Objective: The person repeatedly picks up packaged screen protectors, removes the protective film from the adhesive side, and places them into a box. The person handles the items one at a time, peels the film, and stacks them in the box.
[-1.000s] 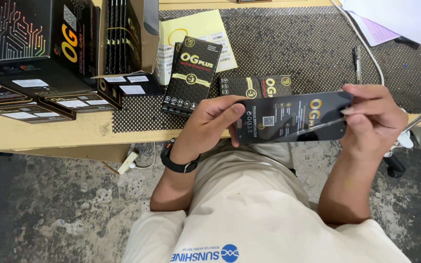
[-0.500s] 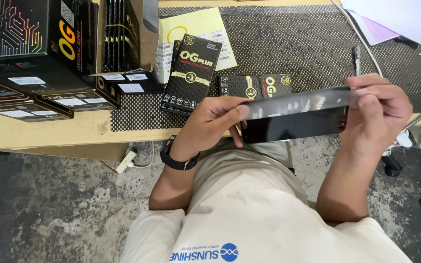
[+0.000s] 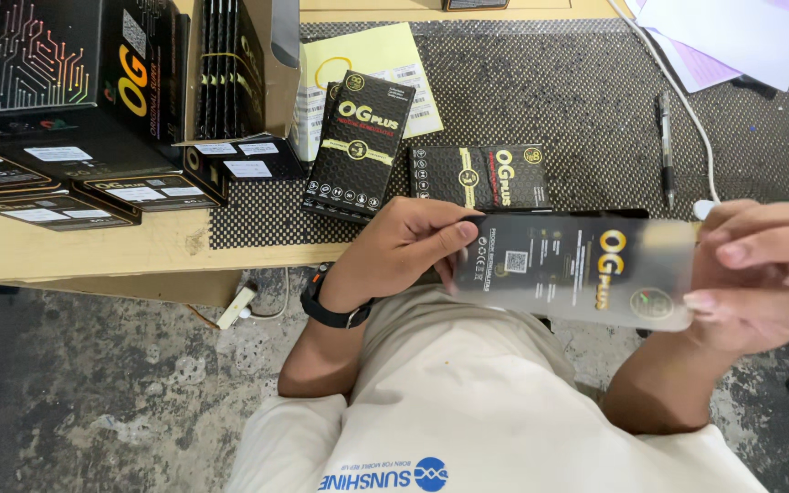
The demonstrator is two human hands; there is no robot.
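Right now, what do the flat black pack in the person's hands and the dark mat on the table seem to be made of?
The flat black pack looks like glossy printed card or plastic film: light glares off it near the right hand; which one, I cannot tell. The dark mat looks like matte rubbery mesh, with a fine dotted grid and no shine.

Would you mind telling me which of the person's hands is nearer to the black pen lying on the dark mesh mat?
Right. The right hand is just below the black pen; the left hand is far off to its left.

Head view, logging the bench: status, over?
Left hand and right hand grip opposite ends of flat black packet, held level. More black packets on mat. Nothing blocking.
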